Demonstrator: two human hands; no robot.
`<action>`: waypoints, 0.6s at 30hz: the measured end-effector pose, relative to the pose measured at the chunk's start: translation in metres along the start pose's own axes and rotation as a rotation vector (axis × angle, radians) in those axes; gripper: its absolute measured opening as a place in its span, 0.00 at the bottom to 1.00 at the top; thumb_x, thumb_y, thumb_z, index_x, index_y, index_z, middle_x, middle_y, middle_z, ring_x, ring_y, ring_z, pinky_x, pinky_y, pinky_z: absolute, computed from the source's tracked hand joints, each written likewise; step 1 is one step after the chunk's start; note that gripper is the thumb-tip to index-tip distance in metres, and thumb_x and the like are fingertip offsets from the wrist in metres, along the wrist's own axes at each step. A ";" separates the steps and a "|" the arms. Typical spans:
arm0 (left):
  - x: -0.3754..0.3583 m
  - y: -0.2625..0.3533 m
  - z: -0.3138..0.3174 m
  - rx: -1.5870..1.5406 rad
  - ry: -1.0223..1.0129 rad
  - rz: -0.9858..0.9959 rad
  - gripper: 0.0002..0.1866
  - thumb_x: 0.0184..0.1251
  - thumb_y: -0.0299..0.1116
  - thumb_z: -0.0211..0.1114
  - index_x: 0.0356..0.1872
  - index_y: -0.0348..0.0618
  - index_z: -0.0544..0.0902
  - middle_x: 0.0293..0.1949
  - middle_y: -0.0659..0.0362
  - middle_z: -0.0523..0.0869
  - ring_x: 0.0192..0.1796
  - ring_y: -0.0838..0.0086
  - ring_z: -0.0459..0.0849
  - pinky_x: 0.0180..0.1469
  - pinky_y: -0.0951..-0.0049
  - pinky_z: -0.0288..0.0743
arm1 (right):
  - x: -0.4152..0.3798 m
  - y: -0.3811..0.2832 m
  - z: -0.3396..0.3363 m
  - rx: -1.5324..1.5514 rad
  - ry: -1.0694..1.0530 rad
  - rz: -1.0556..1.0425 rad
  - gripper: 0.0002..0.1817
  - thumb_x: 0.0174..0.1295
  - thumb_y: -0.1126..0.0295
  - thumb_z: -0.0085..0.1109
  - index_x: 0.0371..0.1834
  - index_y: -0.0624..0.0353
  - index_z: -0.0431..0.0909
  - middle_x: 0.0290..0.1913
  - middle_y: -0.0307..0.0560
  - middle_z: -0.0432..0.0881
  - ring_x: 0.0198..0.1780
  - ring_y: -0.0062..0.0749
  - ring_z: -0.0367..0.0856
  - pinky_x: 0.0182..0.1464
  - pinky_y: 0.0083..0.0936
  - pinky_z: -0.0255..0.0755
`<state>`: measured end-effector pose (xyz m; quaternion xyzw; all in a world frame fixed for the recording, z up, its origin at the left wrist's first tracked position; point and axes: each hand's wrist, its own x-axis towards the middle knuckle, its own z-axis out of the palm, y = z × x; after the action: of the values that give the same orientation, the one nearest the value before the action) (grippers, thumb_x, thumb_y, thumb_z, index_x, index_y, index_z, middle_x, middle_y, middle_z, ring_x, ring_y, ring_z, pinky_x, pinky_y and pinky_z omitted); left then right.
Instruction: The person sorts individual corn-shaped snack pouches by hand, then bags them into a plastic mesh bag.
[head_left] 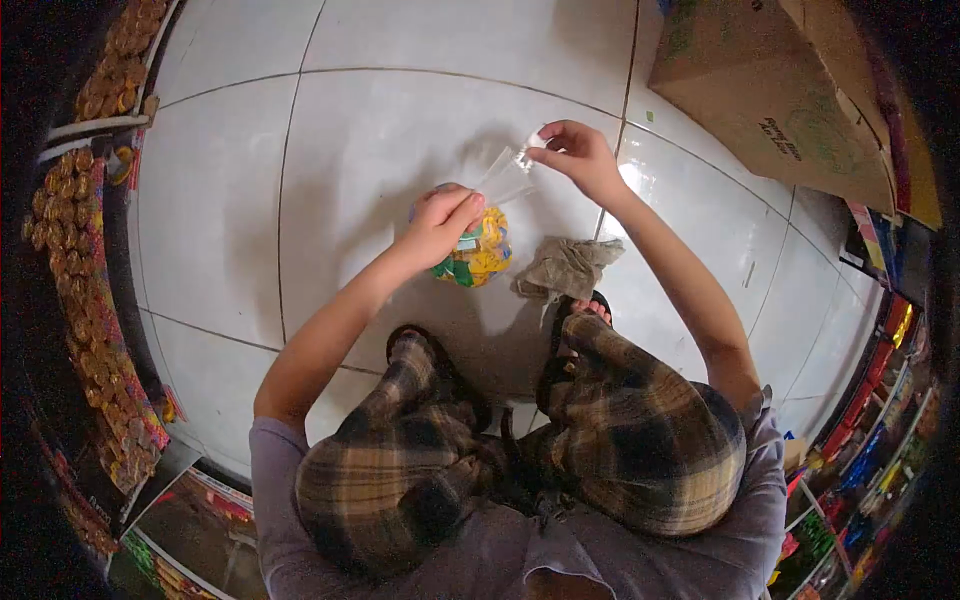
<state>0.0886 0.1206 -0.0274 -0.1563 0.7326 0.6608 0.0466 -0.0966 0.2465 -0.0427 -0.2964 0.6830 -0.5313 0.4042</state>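
A clear plastic bag (482, 250) of yellow and green packets sits on the tiled floor between my feet and the far tiles. My left hand (446, 218) is closed around its gathered neck, with the loose clear top fanning out past the fingers. Up and to the right, my right hand (575, 155) pinches a small white strip (536, 146) at the end of that clear top; I cannot tell exactly what the strip is. A crumpled grey-brown cloth (570, 266) lies just right of the bag, close to my right foot.
A large cardboard box (770, 100) stands at the upper right. Racks of gold-wrapped goods (85, 300) line the left side. Shelves with colourful packets (875, 440) run along the lower right. My plaid-covered knees (640, 440) frame the work from below.
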 end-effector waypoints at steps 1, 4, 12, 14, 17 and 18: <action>-0.002 0.002 0.001 -0.004 0.003 -0.005 0.15 0.63 0.35 0.41 0.17 0.40 0.62 0.19 0.66 0.61 0.24 0.83 0.59 0.30 0.82 0.56 | -0.003 -0.001 0.006 0.013 0.006 -0.014 0.18 0.42 0.68 0.63 0.33 0.67 0.69 0.27 0.42 0.74 0.29 0.19 0.71 0.29 0.15 0.64; -0.004 0.005 0.005 0.117 0.060 0.081 0.15 0.63 0.34 0.42 0.16 0.39 0.63 0.18 0.64 0.62 0.23 0.82 0.60 0.28 0.80 0.57 | -0.006 -0.003 0.016 0.139 0.016 0.029 0.17 0.41 0.71 0.63 0.33 0.69 0.69 0.27 0.43 0.75 0.30 0.21 0.72 0.29 0.15 0.66; -0.007 0.003 0.013 0.271 0.299 0.139 0.15 0.61 0.33 0.44 0.17 0.36 0.64 0.14 0.62 0.64 0.19 0.80 0.62 0.21 0.76 0.58 | -0.020 -0.017 0.024 0.386 0.069 0.193 0.13 0.45 0.77 0.57 0.34 0.70 0.67 0.30 0.49 0.74 0.32 0.30 0.76 0.38 0.22 0.73; -0.006 0.000 0.013 0.279 0.305 0.141 0.14 0.61 0.33 0.43 0.18 0.36 0.64 0.14 0.61 0.65 0.19 0.80 0.62 0.22 0.75 0.58 | -0.022 -0.014 0.024 0.401 0.080 0.211 0.13 0.46 0.77 0.56 0.34 0.70 0.66 0.30 0.50 0.74 0.32 0.31 0.76 0.38 0.22 0.73; -0.007 -0.002 0.013 0.290 0.310 0.100 0.13 0.60 0.34 0.44 0.20 0.37 0.67 0.17 0.57 0.69 0.23 0.70 0.67 0.28 0.70 0.59 | -0.025 -0.003 0.025 0.429 0.120 0.203 0.13 0.46 0.77 0.56 0.34 0.71 0.66 0.31 0.51 0.74 0.32 0.31 0.76 0.37 0.21 0.73; -0.007 -0.001 0.013 0.289 0.308 0.058 0.12 0.59 0.35 0.45 0.21 0.38 0.69 0.20 0.53 0.72 0.27 0.60 0.70 0.35 0.64 0.60 | -0.026 0.000 0.024 0.377 0.116 0.251 0.13 0.46 0.77 0.56 0.34 0.71 0.65 0.30 0.51 0.74 0.31 0.32 0.76 0.37 0.21 0.73</action>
<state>0.0940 0.1340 -0.0283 -0.2260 0.8225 0.5182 -0.0631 -0.0631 0.2566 -0.0390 -0.0973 0.6253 -0.6111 0.4754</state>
